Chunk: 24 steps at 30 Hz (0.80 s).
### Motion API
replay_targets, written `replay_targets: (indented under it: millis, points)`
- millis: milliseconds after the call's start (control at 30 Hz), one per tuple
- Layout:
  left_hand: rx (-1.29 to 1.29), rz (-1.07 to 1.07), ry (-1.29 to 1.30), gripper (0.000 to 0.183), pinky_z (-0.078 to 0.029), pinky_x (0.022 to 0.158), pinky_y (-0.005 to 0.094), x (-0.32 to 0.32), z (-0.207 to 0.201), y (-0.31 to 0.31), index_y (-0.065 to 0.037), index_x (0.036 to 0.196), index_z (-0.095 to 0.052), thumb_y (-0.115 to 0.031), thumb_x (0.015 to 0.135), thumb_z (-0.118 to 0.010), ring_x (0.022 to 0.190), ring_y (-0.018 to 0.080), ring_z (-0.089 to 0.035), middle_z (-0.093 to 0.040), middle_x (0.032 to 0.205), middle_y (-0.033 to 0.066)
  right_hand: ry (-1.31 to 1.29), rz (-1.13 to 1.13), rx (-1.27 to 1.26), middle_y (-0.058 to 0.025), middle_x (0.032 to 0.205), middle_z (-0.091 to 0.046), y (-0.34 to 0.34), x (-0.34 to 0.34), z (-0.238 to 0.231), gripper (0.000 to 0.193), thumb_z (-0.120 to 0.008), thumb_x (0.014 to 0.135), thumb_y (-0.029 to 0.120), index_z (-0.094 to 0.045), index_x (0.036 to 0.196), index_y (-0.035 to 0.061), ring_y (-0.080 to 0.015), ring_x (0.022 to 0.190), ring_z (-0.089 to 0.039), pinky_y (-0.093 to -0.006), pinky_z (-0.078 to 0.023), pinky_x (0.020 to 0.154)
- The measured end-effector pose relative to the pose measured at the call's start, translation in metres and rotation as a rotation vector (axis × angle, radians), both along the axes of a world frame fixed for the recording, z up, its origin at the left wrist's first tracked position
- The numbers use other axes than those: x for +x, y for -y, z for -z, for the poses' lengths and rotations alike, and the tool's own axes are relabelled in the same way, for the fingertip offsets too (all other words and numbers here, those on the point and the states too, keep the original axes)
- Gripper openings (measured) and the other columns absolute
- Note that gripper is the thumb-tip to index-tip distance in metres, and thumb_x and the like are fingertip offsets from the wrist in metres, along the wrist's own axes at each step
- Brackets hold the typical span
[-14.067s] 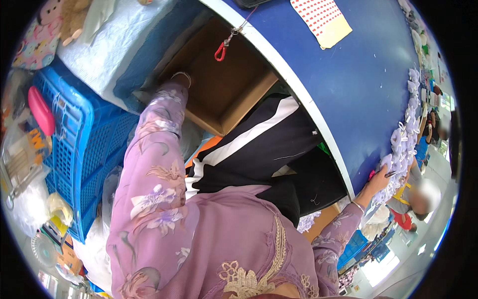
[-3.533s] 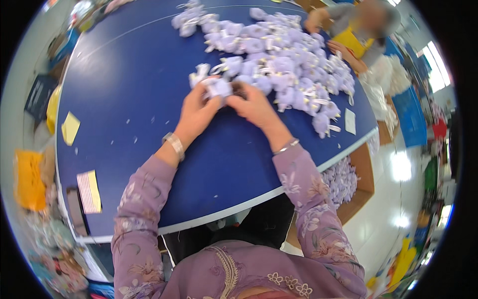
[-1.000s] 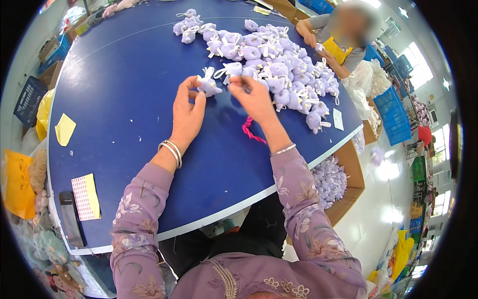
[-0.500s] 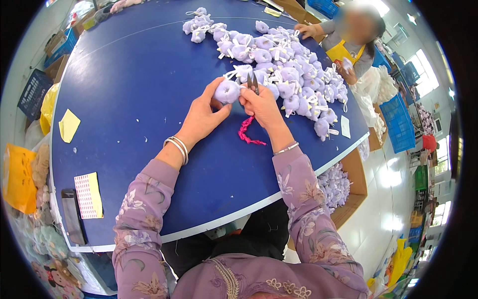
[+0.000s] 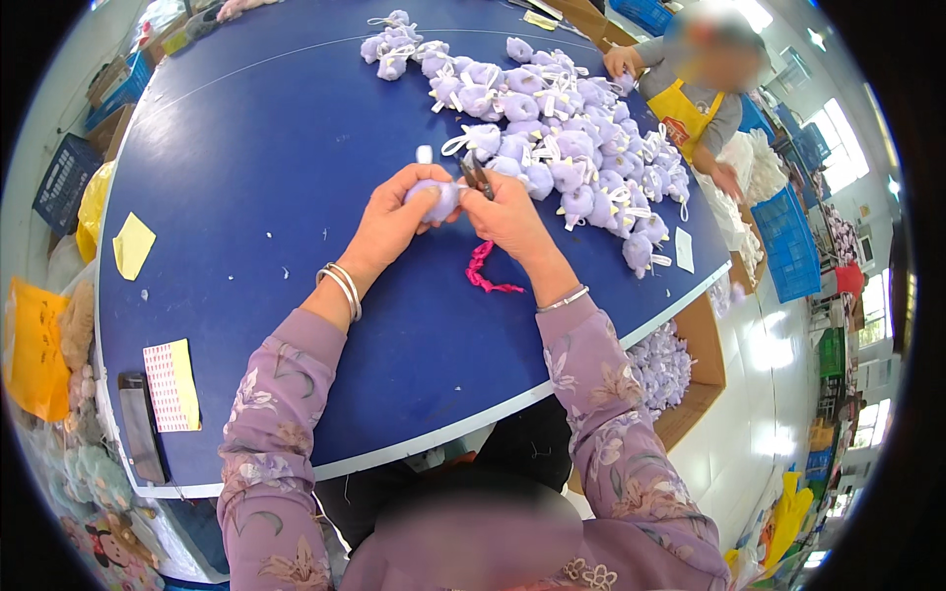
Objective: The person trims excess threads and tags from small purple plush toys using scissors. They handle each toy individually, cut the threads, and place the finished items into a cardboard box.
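A small round lilac plush toy (image 5: pixel 435 198) is pinched in my left hand (image 5: pixel 387 219), with a white tag (image 5: pixel 424 155) sticking up behind the fingers. My right hand (image 5: pixel 509 215) is closed around dark thread snips (image 5: pixel 477 175), blades pointing up and away from me. Its thumb and fingertips meet the right side of the plush toy, where a small pale bit shows between the hands. A braided pink cord (image 5: pixel 479 268) trails below my right hand onto the blue table (image 5: pixel 266 158). Just beyond my hands spreads a heap of similar lilac plush toys (image 5: pixel 576 148) with white loops.
A co-worker in a yellow apron (image 5: pixel 682 116) stands at the far right edge, one hand near the heap. At the left lie a yellow paper (image 5: pixel 133 246), a sticker sheet (image 5: pixel 171 386) and a phone (image 5: pixel 144 426). An open carton (image 5: pixel 700 379) of plush pieces stands below the right edge.
The plush toy has been turned over and brought slightly left and nearer me, with both hands closer around it. The snips have tilted left. The co-worker's hands have shifted.
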<state>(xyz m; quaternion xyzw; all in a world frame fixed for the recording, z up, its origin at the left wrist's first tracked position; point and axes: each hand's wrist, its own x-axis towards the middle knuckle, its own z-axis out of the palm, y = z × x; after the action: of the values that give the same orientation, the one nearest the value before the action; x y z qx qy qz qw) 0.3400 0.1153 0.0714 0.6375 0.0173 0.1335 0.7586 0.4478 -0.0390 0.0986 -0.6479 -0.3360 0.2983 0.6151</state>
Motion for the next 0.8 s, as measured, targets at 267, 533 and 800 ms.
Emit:
replay_targets:
  millis: [267, 533, 800]
  points:
    - [-0.004, -0.15, -0.014, 0.062, -0.05, 0.079, 0.0298, -0.004, -0.013, 0.009, -0.008, 0.152, -0.019, -0.037, 0.101, -0.038, 0.102, 0.0228, -0.065, -0.038, 0.148, 0.0159, -0.265, -0.135, 0.836, -0.0097, 0.081, -0.067, 0.072, 0.045, -0.048, 0.036, -0.051, 0.097, 0.032, -0.062, 0.112, 0.001, -0.0016, 0.042, -0.029, -0.0197, -0.026, 0.037]
    - [0.147, -0.138, -0.01, 0.048, -0.047, 0.074, 0.0252, -0.002, -0.011, 0.012, -0.007, 0.143, -0.038, -0.025, 0.1, -0.045, 0.091, 0.014, -0.062, -0.049, 0.135, 0.0112, 0.788, 0.432, -0.232, -0.0139, 0.091, -0.07, 0.037, 0.056, 0.004, 0.031, -0.068, 0.081, 0.02, -0.066, 0.106, 0.0016, -0.0245, 0.084, -0.068, -0.034, -0.052, 0.077]
    - [0.333, -0.133, 0.044, 0.059, -0.049, 0.077, 0.0262, -0.001, -0.005, 0.019, -0.009, 0.144, -0.037, -0.01, 0.091, -0.062, 0.092, 0.011, -0.059, -0.05, 0.133, 0.0108, 0.631, 0.294, -0.272, -0.0114, 0.079, -0.067, 0.026, 0.043, 0.002, 0.023, -0.066, 0.082, 0.017, -0.064, 0.096, -0.0013, -0.0169, 0.073, -0.065, -0.03, -0.049, 0.066]
